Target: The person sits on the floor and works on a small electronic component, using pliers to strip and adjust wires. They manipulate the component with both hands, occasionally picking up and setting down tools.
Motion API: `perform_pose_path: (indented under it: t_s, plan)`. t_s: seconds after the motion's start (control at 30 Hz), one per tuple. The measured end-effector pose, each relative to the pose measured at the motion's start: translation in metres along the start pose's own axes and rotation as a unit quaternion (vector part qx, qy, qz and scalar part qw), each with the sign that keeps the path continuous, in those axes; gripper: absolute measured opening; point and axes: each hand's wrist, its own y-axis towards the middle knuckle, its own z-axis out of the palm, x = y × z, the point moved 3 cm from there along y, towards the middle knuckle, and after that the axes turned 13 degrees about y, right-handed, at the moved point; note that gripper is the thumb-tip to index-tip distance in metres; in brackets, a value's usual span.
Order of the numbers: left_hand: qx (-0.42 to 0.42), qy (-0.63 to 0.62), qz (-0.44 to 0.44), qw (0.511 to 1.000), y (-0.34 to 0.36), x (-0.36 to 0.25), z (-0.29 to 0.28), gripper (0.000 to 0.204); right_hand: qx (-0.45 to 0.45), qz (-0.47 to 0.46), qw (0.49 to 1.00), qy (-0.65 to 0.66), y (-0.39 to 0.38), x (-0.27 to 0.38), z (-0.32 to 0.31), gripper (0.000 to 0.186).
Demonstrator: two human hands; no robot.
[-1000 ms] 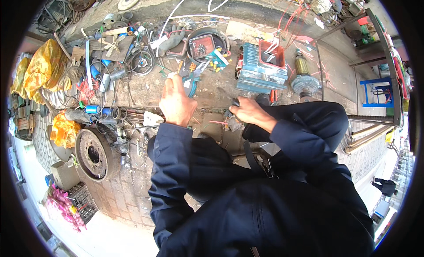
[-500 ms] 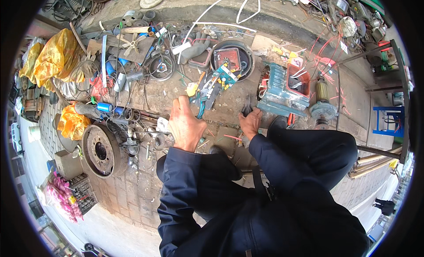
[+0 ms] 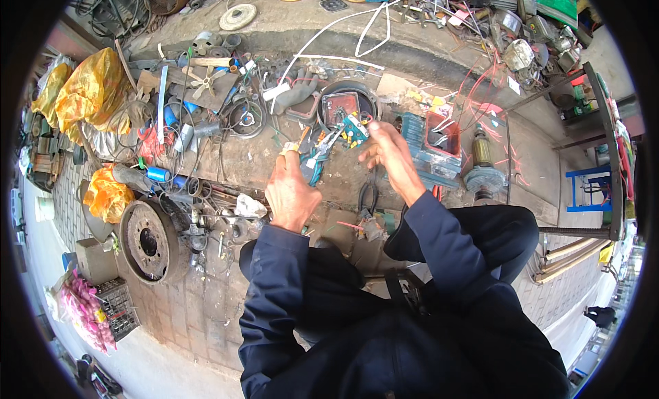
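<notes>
My left hand [image 3: 291, 196] is closed, knuckles up, with a small yellow piece [image 3: 292, 148] at its fingertips. Whatever lies inside its grip is hidden. Blue-handled pliers [image 3: 315, 168] lie just right of it among other hand tools. My right hand [image 3: 391, 157] reaches forward with its fingers apart and loosely bent, beside a green board with yellow spots [image 3: 353, 133]. Below that hand, a tool with black looped handles [image 3: 368, 195] rests on the ground. Behind the board stands a round dark pan [image 3: 374, 100] with a red-rimmed square box [image 3: 341, 107] in it.
A blue-green motor housing [image 3: 412, 142] and a copper-wound rotor [image 3: 482, 152] stand on the right. To the left are a rusty wheel rim [image 3: 149, 240], yellow bags [image 3: 96, 90], and wires and pipes. White strips [image 3: 336, 57] lie across the back. A metal rack [image 3: 604, 152] borders the right.
My right hand has let go of the black-handled tool, now on the ground, and moved up and forward to the green board. The left hand has shifted slightly; the view has tilted.
</notes>
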Motion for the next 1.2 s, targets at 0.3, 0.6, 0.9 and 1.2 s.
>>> perform_pose_path:
  t_s: [0.3, 0.6, 0.9, 1.2]
  plan:
    - [0.098, -0.058, 0.011, 0.993, -0.004, 0.006, 0.015, 0.049, -0.086, -0.019, 0.973, -0.213, 0.019, -0.004, 0.0, 0.037]
    - [0.28, 0.05, -0.09, 0.955, -0.004, 0.016, 0.089, 0.055, -0.146, 0.042, 0.988, 0.011, 0.012, -0.026, -0.031, 0.035]
    - [0.244, -0.01, -0.156, 0.957, -0.02, -0.001, 0.214, 0.059, -0.154, 0.163, 0.965, 0.135, -0.025, -0.086, -0.048, 0.034]
    - [0.095, -0.05, -0.159, 0.981, -0.018, -0.009, 0.249, 0.072, -0.188, 0.179, 0.955, 0.145, -0.024, -0.103, -0.067, 0.035]
